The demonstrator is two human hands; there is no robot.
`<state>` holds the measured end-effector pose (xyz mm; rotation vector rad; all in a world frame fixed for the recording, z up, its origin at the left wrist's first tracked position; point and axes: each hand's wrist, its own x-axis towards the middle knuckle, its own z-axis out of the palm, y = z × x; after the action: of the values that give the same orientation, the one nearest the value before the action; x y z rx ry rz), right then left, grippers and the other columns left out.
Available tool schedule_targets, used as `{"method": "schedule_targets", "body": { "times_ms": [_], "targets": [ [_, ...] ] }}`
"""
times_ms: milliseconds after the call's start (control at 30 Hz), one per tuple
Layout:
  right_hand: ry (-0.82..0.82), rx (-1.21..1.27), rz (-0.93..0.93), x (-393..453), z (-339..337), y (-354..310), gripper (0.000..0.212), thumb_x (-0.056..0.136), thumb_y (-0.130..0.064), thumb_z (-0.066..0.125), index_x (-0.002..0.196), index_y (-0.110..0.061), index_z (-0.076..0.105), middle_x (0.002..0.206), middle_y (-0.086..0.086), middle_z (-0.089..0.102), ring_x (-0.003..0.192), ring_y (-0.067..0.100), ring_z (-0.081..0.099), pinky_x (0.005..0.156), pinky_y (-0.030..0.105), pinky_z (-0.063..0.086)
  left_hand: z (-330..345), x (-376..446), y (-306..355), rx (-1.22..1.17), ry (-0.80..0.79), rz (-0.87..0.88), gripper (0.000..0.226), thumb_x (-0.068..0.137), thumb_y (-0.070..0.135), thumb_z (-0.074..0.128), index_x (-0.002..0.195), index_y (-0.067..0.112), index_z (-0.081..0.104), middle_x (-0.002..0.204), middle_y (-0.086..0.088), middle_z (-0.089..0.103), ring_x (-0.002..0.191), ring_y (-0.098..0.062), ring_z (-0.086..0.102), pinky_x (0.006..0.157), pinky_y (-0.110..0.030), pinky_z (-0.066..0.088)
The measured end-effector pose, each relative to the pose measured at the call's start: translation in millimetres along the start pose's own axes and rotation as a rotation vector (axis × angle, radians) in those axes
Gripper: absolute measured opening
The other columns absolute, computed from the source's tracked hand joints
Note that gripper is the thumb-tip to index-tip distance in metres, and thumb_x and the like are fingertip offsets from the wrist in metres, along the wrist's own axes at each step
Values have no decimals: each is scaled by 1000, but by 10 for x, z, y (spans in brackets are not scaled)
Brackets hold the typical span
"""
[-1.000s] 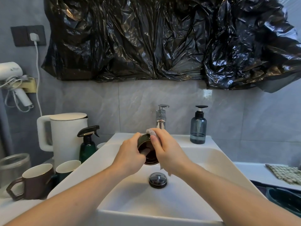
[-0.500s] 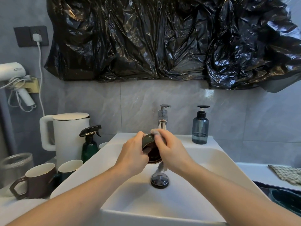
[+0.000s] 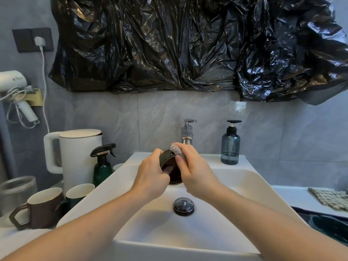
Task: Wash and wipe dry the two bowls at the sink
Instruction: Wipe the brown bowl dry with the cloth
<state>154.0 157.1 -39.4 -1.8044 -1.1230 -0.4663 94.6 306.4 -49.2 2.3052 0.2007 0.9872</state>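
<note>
Head view: over the white rectangular ceramic sink [image 3: 244, 178], the left hand [image 3: 150, 174] grips a small dark glazed bowl [image 3: 169, 166], tilted on its side above the black round drain stopper [image 3: 183, 206], while the right hand [image 3: 195, 172] pinches a grey cloth pad [image 3: 177, 149] against its rim. Scrubbing looks best done by turning the bowl steadily, keeping a firm grip on what is probably a slippery glaze; no water visibly runs from the chrome tap [image 3: 187, 137]

White counter [image 3: 293, 194] bears mugs [image 3: 44, 208], kettle [image 3: 81, 155], checked cloth [image 3: 331, 198] (right side).
</note>
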Motion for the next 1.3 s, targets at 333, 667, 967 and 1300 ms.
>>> {"method": "schedule_targets", "body": {
  "times_ms": [333, 667, 967, 1300],
  "targets": [
    [-57, 291, 370, 13, -4, 148, 30, 111, -41, 32, 110, -26, 59, 107, -1, 69, 107, 17, 64, 98, 38, 50, 12, 23, 34, -212, -96, -183, 29, 95, 8, 73, 119, 20, 63, 110, -5, 69, 83, -23, 73, 51, -34, 62],
    [-69, 148, 236, -13, -14, 68, 28, 111, -35, 36, 126, -28, 59, 114, -5, 69, 107, 11, 63, 99, 35, 50, 17, 20, -56, -81, -156, -36, 39, 83, 16, 82, 113, 35, 65, 96, 12, 72, 76, -20, 75, 59, -46, 65],
    [-85, -92, 44, 27, -5, -26, 35, 109, -32, 40, 141, -29, 54, 130, -10, 58, 121, 10, 54, 104, 29, 41, 30, 33, -82, -40, -120, -35, 32, 80, 15, 77, 102, 32, 61, 87, 10, 70, 76, -21, 71, 67, -50, 62],
    [-42, -44, 62, 7, 17, 5, 27, 108, -28, 41, 128, -28, 60, 120, -8, 59, 114, 10, 56, 98, 29, 43, 62, 2, -23, -42, -122, -40, 38, 78, 13, 74, 106, 34, 59, 91, 14, 68, 82, -23, 70, 68, -47, 62]
  ]
}}
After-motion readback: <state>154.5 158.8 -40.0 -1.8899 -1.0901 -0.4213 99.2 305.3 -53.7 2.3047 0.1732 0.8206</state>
